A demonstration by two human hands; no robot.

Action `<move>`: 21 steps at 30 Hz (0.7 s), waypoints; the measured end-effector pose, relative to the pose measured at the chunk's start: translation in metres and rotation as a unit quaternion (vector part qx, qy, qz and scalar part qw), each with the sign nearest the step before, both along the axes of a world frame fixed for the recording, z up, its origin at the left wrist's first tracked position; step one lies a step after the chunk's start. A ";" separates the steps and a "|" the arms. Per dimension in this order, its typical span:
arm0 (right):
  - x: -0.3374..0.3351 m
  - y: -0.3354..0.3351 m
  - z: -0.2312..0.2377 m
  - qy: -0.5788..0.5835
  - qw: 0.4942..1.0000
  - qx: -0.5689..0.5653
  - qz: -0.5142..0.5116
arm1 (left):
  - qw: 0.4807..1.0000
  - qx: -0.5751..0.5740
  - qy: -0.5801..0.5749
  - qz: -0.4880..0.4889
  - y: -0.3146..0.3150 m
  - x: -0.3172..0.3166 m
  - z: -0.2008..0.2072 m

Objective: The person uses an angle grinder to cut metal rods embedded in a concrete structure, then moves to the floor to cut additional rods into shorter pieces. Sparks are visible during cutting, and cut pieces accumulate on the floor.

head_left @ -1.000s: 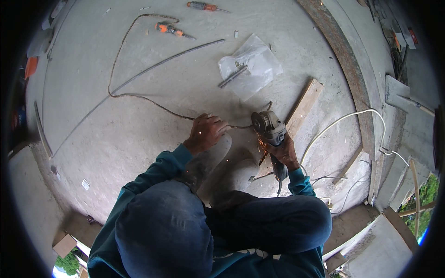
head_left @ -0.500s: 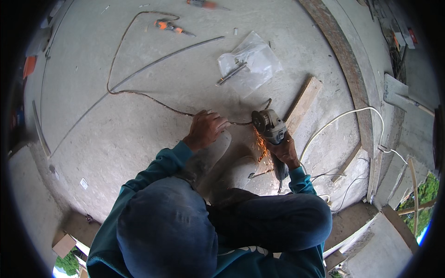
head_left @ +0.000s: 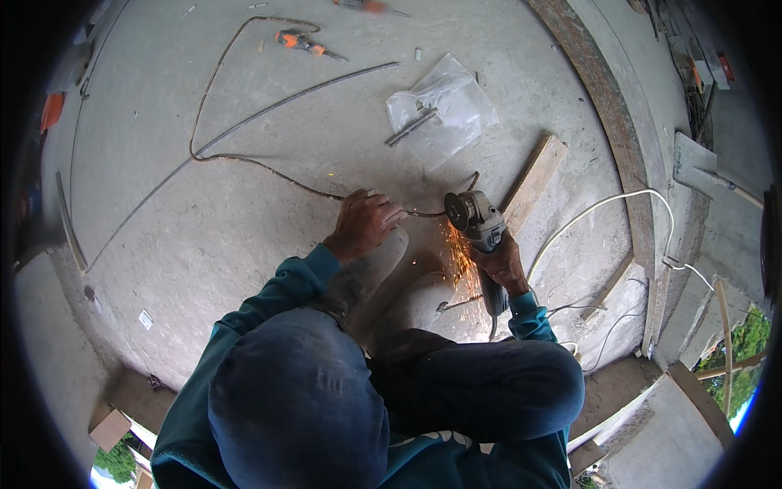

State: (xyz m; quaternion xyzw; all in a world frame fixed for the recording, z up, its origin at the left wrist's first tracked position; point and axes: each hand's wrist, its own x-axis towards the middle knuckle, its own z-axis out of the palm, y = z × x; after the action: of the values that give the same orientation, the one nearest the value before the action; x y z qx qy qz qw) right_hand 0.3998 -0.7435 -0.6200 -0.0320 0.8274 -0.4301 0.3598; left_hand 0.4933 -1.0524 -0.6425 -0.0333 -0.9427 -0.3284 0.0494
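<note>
Rough grey concrete floor spreads beneath the work, a rusty beam curving along its right side and a plastic bag lying toward its far edge. Across the floor's middle runs a thin, bent metal rod; between the hands its long axis goes roughly left to right. The left hand has its grip closed around this rod. The right hand keeps its grip wrapped about an angle grinder, whose disc appears to meet the rod to the right of the left hand, with the right hand slightly nearer that point. Compared with a second ago, the sparks fall in a much fuller stream toward the person, while both hands have hardly shifted.
</note>
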 end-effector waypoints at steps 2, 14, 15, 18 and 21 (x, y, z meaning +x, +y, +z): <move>0.001 0.004 -0.007 0.006 1.000 0.011 0.003 | 1.000 0.002 0.008 0.001 0.000 0.000 0.000; -0.003 0.004 -0.005 0.027 0.997 0.072 0.026 | 1.000 -0.009 0.017 -0.009 -0.003 -0.001 0.002; -0.004 0.002 0.002 0.008 0.997 0.079 0.026 | 1.000 -0.006 0.015 -0.008 -0.002 -0.001 0.002; -0.001 0.004 -0.003 0.035 0.996 0.070 0.032 | 1.000 -0.006 0.020 -0.003 -0.002 -0.002 0.001; -0.001 0.007 -0.003 0.047 0.995 0.080 0.040 | 1.000 -0.008 0.025 -0.002 -0.001 -0.002 0.001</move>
State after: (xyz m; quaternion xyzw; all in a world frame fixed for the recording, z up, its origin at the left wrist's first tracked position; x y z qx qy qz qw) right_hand 0.3985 -0.7367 -0.6233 -0.0560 0.8731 -0.3460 0.3390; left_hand 0.4913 -1.0538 -0.6416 -0.0441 -0.9436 -0.3200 0.0722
